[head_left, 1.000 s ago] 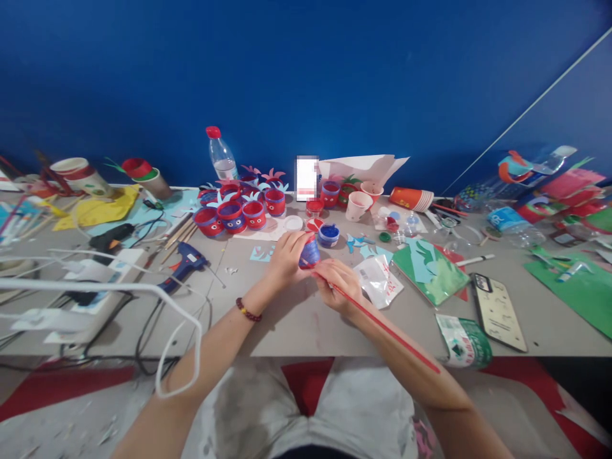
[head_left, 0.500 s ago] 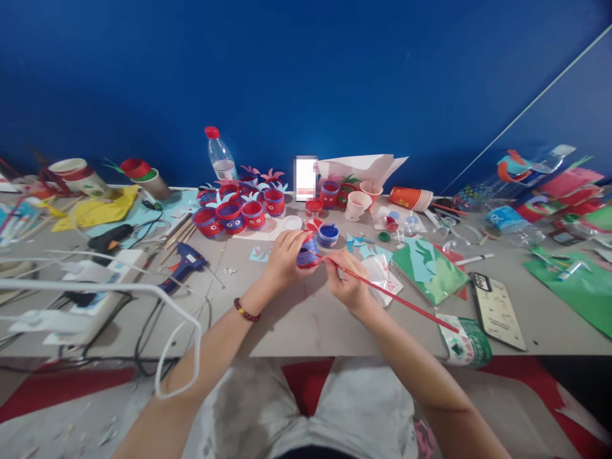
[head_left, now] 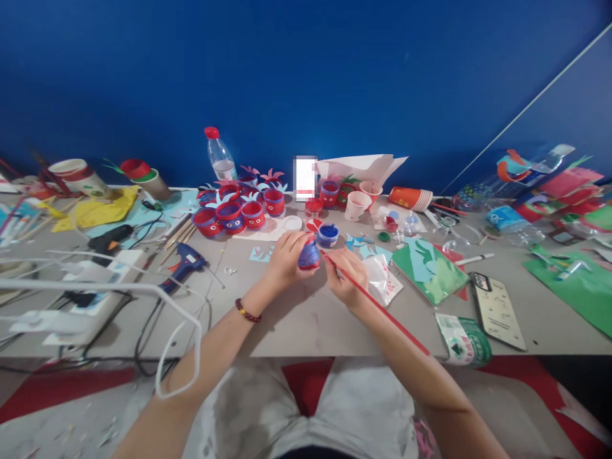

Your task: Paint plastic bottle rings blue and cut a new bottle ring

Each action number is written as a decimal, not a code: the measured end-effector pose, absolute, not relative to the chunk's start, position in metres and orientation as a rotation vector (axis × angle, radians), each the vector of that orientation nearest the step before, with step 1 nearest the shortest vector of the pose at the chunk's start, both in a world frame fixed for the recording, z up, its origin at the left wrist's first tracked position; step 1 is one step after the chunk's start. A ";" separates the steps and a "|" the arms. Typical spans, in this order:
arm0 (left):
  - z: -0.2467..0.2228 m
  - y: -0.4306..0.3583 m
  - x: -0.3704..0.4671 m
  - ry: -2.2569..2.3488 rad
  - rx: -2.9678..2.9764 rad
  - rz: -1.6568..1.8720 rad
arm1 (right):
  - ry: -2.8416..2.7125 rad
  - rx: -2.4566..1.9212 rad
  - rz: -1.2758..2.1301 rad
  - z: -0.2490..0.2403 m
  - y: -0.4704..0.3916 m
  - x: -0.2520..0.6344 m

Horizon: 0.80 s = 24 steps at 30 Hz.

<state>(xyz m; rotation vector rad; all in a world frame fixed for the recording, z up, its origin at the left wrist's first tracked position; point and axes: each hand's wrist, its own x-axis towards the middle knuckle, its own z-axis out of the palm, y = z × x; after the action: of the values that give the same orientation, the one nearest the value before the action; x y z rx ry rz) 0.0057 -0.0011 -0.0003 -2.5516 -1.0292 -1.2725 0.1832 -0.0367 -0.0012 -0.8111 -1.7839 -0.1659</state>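
Observation:
My left hand (head_left: 287, 260) is closed around a small paper cup (head_left: 308, 255) painted blue with red edges, its side turned towards me. In my right hand (head_left: 348, 275) is a long red paintbrush (head_left: 382, 310), pinched near its front end, the handle slanting down over my forearm. The brush tip is close to the cup; whether it touches cannot be made out. Just behind the hands stands an open jar of blue paint (head_left: 327, 234). A red paint jar (head_left: 314, 207) sits farther back, with a red-stained lid (head_left: 313, 225) and a white lid (head_left: 292, 223) nearby.
Several painted cups with paper leaves (head_left: 232, 217) stand at the back left, by a plastic bottle (head_left: 220, 153). A glue gun (head_left: 185, 264) and a power strip (head_left: 98, 296) with cables lie left. To the right are green paper (head_left: 440, 290), a phone (head_left: 497, 311) and stacked cups (head_left: 410, 198).
The cup has turned in my left hand, now showing its blue side instead of its opening. The brush handle has swung lower, towards my right forearm.

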 end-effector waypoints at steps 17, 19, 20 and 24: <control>-0.007 0.001 0.008 -1.116 -2.589 -1.191 | -1.806 -0.709 -0.054 0.000 -0.043 0.170; -0.007 0.001 0.008 -1.092 -2.580 -1.210 | -1.805 -0.715 -0.069 0.002 -0.042 0.171; -0.007 0.001 0.007 -1.085 -2.582 -1.215 | -1.799 -0.721 -0.083 0.003 -0.042 0.171; -0.006 0.001 0.007 -1.112 -2.588 -1.230 | -1.770 -0.739 -0.130 0.007 -0.041 0.173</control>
<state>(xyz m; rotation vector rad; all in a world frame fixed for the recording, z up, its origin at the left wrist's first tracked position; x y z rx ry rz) 0.0065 0.0011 -0.0063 -2.5875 -1.1117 -1.2299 0.1726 -0.0410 0.0072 -0.7394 -1.7704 -0.1300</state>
